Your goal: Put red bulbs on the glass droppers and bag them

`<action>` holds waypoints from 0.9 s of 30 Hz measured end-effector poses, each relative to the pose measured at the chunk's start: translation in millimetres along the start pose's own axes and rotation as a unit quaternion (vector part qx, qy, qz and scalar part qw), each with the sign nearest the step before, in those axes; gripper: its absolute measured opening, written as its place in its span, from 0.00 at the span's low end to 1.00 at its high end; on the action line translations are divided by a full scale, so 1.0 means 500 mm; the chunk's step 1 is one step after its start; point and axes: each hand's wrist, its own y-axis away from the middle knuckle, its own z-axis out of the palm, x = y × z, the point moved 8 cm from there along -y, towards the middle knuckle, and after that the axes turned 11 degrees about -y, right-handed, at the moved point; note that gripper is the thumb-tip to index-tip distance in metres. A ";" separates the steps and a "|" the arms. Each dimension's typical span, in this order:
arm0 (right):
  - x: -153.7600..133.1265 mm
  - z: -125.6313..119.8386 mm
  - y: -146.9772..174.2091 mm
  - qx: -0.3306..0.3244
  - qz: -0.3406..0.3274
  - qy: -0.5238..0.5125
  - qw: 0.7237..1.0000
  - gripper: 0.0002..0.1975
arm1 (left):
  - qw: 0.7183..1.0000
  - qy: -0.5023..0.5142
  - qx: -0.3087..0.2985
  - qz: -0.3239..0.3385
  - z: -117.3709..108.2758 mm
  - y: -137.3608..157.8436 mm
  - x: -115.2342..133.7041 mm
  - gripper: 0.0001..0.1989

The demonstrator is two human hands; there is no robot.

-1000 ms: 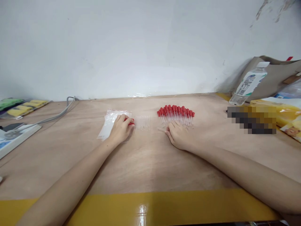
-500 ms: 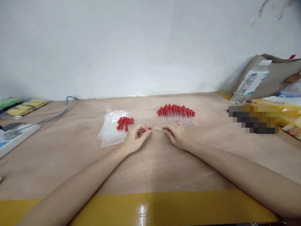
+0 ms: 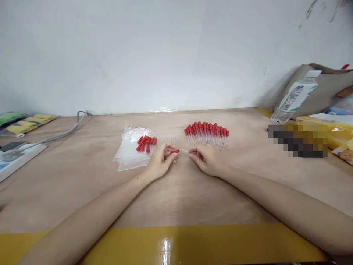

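Between the fingers of my left hand [image 3: 161, 161] is a red rubber dropper bulb [image 3: 175, 151]. My right hand [image 3: 204, 159] pinches a thin clear pipette tube [image 3: 184, 150], whose near end meets the mouth of the bulb; how deep it sits I cannot tell. Several loose red bulbs [image 3: 146, 142] lie on clear zip bags [image 3: 129, 151] to the left. Bare clear tubes [image 3: 168, 139] lie in a row just beyond my left hand. Behind my right hand, many droppers with red bulbs [image 3: 206, 129] are lined up side by side.
A white power strip [image 3: 24, 162] with a grey cable [image 3: 64, 135] lies at the left, near packs of yellow and green items [image 3: 27, 124]. On the right stand a plastic bottle [image 3: 296, 97], a grey-brown bag [image 3: 328, 86] and yellow packages [image 3: 339, 132]. A wall rises behind the table [image 3: 176, 198].
The tube in my right hand and the bulb in my left hand were apart; now their ends meet. The bulb shows more between my left fingers.
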 end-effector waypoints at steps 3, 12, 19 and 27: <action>-0.004 0.001 0.000 -0.008 -0.011 -0.010 1.000 0.05 | 1.000 0.007 -0.023 -0.005 0.009 0.000 -0.007 0.13; 0.001 0.011 -0.003 -0.058 -0.025 -0.027 0.998 0.05 | 0.997 -0.066 -0.046 -0.010 0.012 0.003 -0.009 0.13; 0.000 0.009 -0.004 -0.101 -0.062 0.025 0.993 0.09 | 0.989 -0.123 -0.080 0.007 0.020 0.013 0.012 0.11; -0.024 0.007 0.004 -0.066 -0.076 0.106 0.989 0.11 | 0.990 -0.128 -0.060 0.001 0.013 0.014 0.009 0.12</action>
